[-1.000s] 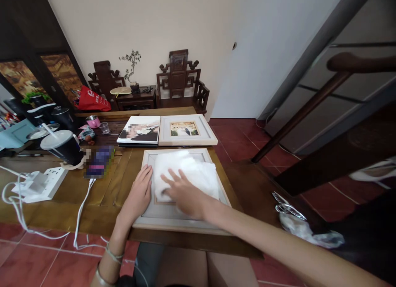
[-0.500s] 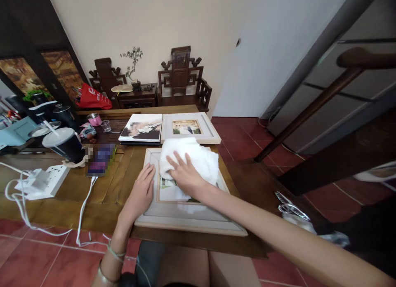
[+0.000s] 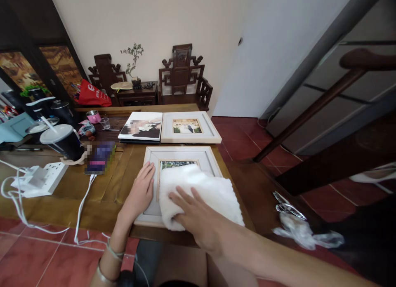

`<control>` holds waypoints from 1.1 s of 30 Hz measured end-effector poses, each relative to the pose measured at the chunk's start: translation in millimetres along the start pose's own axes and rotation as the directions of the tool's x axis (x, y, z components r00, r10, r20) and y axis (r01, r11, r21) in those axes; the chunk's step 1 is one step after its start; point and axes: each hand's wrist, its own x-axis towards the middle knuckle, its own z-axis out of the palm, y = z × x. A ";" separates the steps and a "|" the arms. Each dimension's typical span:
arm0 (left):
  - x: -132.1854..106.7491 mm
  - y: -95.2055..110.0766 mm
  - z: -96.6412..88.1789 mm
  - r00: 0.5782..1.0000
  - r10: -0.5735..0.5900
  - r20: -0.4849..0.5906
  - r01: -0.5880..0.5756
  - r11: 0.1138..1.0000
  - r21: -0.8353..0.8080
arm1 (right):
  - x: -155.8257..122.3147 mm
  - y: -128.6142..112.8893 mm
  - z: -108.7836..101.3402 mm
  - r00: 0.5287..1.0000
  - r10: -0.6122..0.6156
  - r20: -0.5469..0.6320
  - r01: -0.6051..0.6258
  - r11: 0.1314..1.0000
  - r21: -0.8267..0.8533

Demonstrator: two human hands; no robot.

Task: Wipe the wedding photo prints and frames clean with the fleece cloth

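Note:
A pale picture frame (image 3: 214, 161) lies flat on the wooden table in front of me. My left hand (image 3: 140, 196) rests on the frame's left border, fingers stretched out flat. Over the lower and right part of the frame is a folded white cloth (image 3: 213, 188). My right hand (image 3: 192, 215) presses down on this cloth, fingers a little apart on top and the cloth's left edge bunched by the thumb. The cloth hides most of the picture; only a strip of its upper part shows.
Behind lie another framed photo (image 3: 191, 126) and a photo panel (image 3: 142, 125). At left are a lidded cup (image 3: 63, 140), a phone (image 3: 99, 157) on a white cable and a power strip (image 3: 51, 179). Scissors (image 3: 289, 208) and crumpled plastic (image 3: 298, 231) are at right.
My right hand has drawn the white cloth toward me across the frame, uncovering the top border and a strip of the picture. My left hand has stayed on the left border.

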 end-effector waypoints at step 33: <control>0.1 2.1 -3.6 0.999 0.018 0.028 -0.018 1.000 0.005 | 24.3 62.0 -17.9 0.967 0.108 -0.232 -0.167 0.952 -0.255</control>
